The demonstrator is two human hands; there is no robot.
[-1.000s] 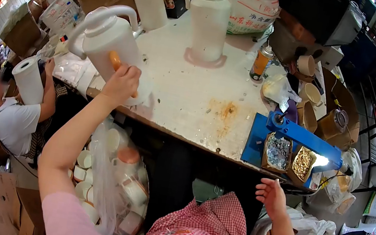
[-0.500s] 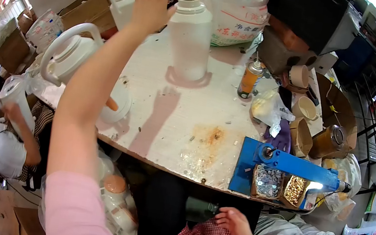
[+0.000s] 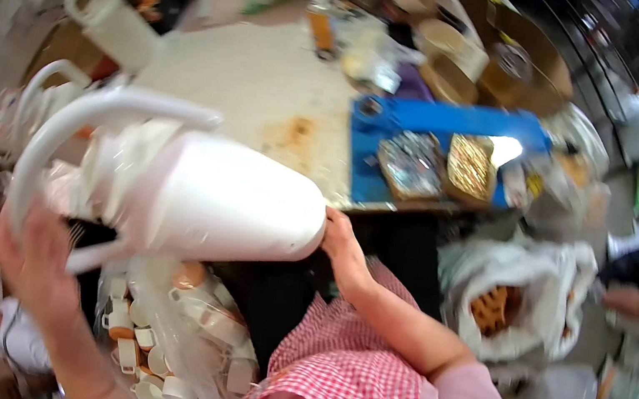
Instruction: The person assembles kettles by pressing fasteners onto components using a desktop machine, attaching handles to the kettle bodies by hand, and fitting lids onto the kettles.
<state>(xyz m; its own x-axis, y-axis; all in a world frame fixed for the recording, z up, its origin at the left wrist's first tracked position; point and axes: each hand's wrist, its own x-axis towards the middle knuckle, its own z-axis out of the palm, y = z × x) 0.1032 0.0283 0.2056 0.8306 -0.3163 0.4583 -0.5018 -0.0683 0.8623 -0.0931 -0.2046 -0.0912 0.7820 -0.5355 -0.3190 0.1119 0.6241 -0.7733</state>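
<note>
A large white plastic jug (image 3: 239, 199) with a loop handle lies on its side in the air, in front of the table's near edge. Its base points right and its neck and handle point left. My left hand (image 3: 40, 254) is at the handle, closed about it as far as the blur shows. At the base, my right hand (image 3: 341, 245) holds the jug from the lower right, with part of its fingers hidden behind it. Another white jug (image 3: 115, 30) stands at the table's far left.
A blue metal press (image 3: 451, 120) stands on the table (image 3: 222, 73) beside boxes of silver pieces (image 3: 411, 164) and gold pieces (image 3: 470, 166). Below are a clear bag of white and brown parts (image 3: 170, 335) and a white sack (image 3: 515, 342). A person (image 3: 18, 331) sits at the left.
My left hand has come back from the table's far side, and the tall jug is now off the table between both hands, tipped sideways. My right hand has risen to its base. The view has turned.
</note>
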